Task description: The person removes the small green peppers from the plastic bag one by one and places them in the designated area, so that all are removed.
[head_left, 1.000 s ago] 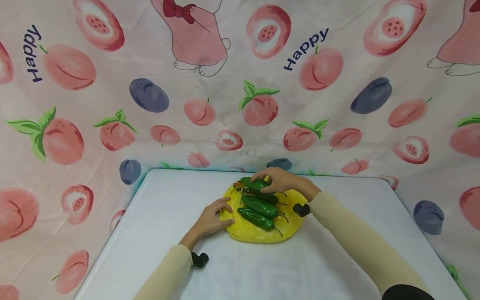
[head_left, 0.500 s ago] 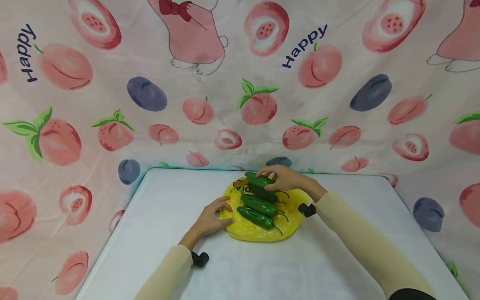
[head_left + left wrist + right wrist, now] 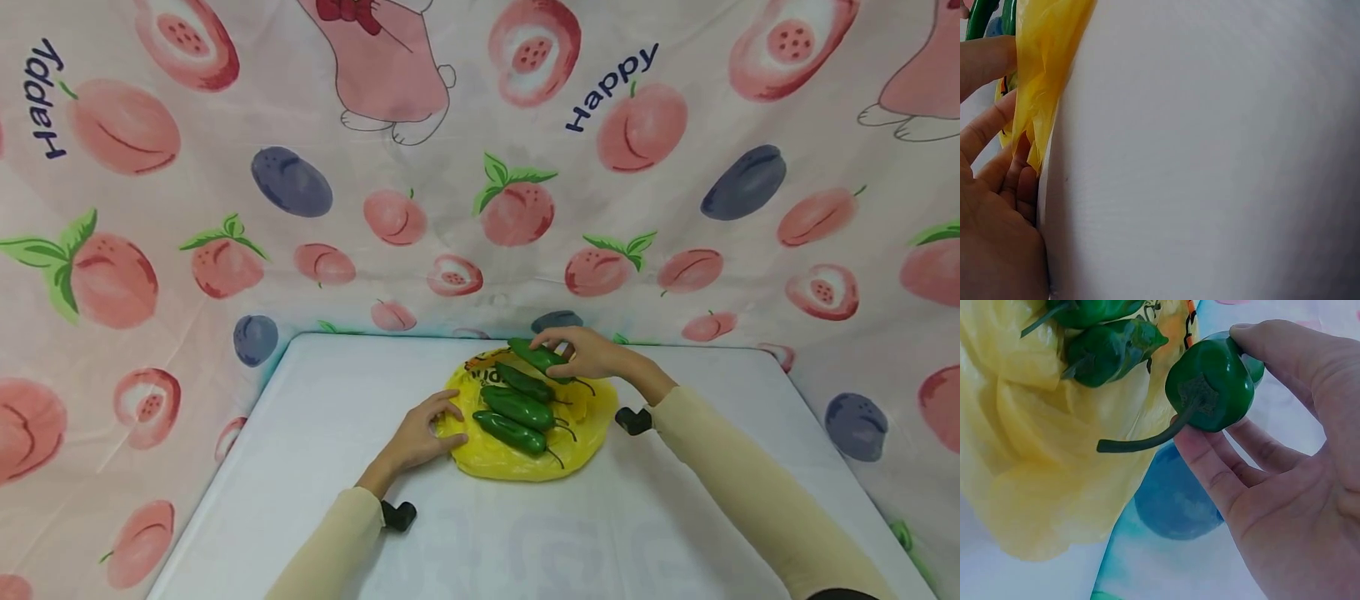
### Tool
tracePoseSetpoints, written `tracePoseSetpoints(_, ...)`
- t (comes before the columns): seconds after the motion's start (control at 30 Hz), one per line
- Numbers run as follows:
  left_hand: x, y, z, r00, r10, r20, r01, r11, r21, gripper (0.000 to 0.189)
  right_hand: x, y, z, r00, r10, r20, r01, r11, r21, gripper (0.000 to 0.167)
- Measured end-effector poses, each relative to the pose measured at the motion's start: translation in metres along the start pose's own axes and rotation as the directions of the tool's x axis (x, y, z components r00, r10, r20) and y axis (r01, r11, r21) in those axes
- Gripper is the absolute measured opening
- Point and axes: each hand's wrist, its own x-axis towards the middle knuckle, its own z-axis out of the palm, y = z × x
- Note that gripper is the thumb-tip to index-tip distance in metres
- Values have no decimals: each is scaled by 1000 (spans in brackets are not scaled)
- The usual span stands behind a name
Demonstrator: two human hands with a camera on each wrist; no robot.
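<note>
My right hand point(image 3: 591, 353) pinches a glossy green jalapeño pepper point(image 3: 536, 355) between thumb and fingers above the far edge of the yellow plastic bag point(image 3: 495, 463). In the right wrist view, the held pepper point(image 3: 1207, 384) points its curved stem toward the camera. Three more peppers lie side by side on the bag: a far one point(image 3: 523, 382), a middle one point(image 3: 517, 407) and a near one point(image 3: 512, 432). At the bag's left edge my left hand point(image 3: 420, 433) holds the plastic, its fingers partly behind the film point(image 3: 1044, 69) in the left wrist view.
A white table point(image 3: 337, 408) lies under the bag, its far edge just behind the right hand. Fruit-printed cloth point(image 3: 450, 183) hangs upright behind and along both sides. Small black devices point(image 3: 399, 516) sit at both wrists.
The right hand has shifted right, carrying its pepper away from the pepper beneath, which now shows more fully with the bag's lettering. The left hand stays at the bag's edge.
</note>
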Motion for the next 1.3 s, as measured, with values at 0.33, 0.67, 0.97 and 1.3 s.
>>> tracePoseSetpoints(0.33,-5,3,1,1000,3,-1,-3,1000,4,24,-21,17,-5,998,43,-49,-43,999,3,46)
tracePoseSetpoints(0.67,-5,2,1,1000,-2,-4,2,1000,-3,24,-46,29,-16,991,71,-117,-70,997,6,46)
tracePoseSetpoints(0.97,-3,2,0,1000,-4,-3,4,1000,-2,24,-64,54,-22,981,76,-180,-75,997,13,45)
tracePoseSetpoints(1.3,0,3,0,1000,0,-1,0,1000,9,24,-80,73,-23,965,96,-244,-82,994,69,47)
